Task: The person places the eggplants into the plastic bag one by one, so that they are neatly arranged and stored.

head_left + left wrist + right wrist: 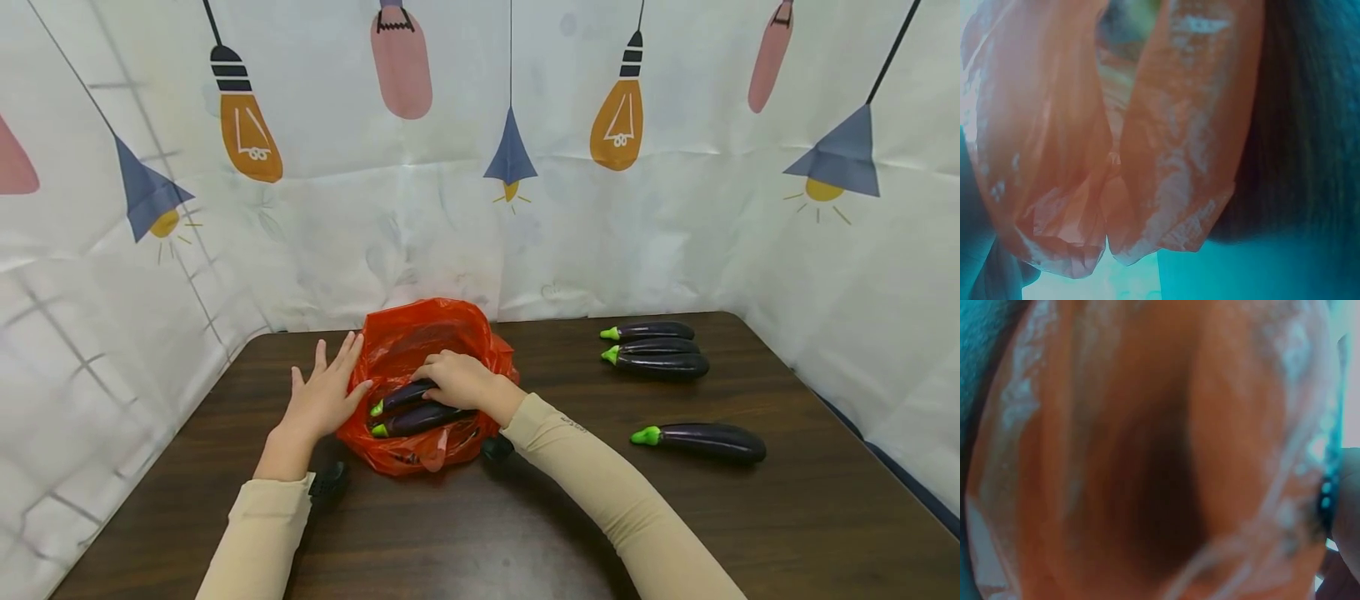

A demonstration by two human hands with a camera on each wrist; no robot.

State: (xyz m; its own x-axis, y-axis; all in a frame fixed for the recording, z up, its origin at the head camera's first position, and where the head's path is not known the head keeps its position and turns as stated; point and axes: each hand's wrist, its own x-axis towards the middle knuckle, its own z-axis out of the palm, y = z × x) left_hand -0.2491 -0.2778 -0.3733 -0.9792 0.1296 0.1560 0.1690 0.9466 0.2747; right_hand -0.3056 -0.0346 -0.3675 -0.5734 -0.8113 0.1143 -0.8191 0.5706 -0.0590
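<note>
A red plastic bag (420, 329) stands with its mouth open, with two dark purple eggplants lying in it. My right hand (465, 383) reaches into the bag over its right side, thumb and fingers around the right end of the upper eggplant (405, 395). Just below it lies the lower eggplant (423, 419), its green stem pointing left. My left hand (322, 396) is at the bag's left rim with fingers spread, the thumb against the plastic. Both wrist views are mostly filled by the blurred red bag (1191, 125).
On the brown table (525, 533), three eggplants (656, 364) lie grouped at the back right. Another single eggplant (708, 442) lies nearer, right of my right sleeve. A white printed curtain (450, 242) hangs behind the table and along its sides.
</note>
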